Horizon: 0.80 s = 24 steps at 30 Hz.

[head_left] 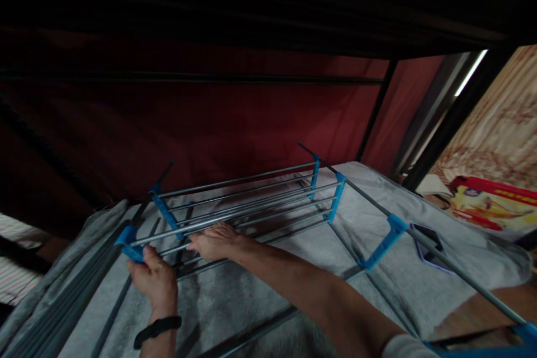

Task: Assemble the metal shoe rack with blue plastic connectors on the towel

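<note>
Biggest thing first: a red backdrop (251, 117) (cloth or wall, too dark to say) behind a dark metal frame (457, 117). Then there's a pale grey blanket (474, 251) spread out below, and my guess is it's handy here because it gives a soft surface to work on.

The rack (226, 217), thin metal rods with blue plastic brackets, sits on the blanket right in front of the person, rods running crosswise. Looks like the brackets are what keep those rods spaced apart. Off to the right there's a red and yellow pack (495, 201), well apart from the hands.

Right hand (216, 240) is reaching across with its fingers curled around a rod (174, 249), close to the near-left corner. Left hand (155, 277) is pinching the bracket (129, 236) at that same corner, thumb up top, probably to steady the end while the other one handles the rod.

Small stuff: a phone (430, 236) lying on the blanket, partly under a long side bar, and a black wristband (157, 329) on the left wrist.
</note>
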Each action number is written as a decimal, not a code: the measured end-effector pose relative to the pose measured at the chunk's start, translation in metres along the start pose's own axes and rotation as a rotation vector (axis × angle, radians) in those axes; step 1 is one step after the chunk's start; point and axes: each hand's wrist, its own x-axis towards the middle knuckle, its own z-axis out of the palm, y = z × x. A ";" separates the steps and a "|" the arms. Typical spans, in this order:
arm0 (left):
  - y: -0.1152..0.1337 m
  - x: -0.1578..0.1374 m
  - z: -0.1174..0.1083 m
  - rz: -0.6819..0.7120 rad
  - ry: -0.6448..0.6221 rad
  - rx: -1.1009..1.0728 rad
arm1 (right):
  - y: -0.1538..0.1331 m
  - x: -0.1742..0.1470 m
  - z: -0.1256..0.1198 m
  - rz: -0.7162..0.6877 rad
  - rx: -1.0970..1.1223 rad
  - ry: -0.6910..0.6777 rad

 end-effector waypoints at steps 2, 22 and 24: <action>0.001 -0.001 0.000 -0.004 0.002 0.020 | 0.000 0.000 -0.003 0.001 0.000 -0.024; 0.001 -0.001 -0.004 0.045 -0.055 -0.008 | -0.018 -0.022 0.012 0.085 -0.098 0.316; -0.002 -0.001 -0.004 0.038 -0.040 -0.024 | -0.015 -0.023 0.015 0.100 -0.099 0.280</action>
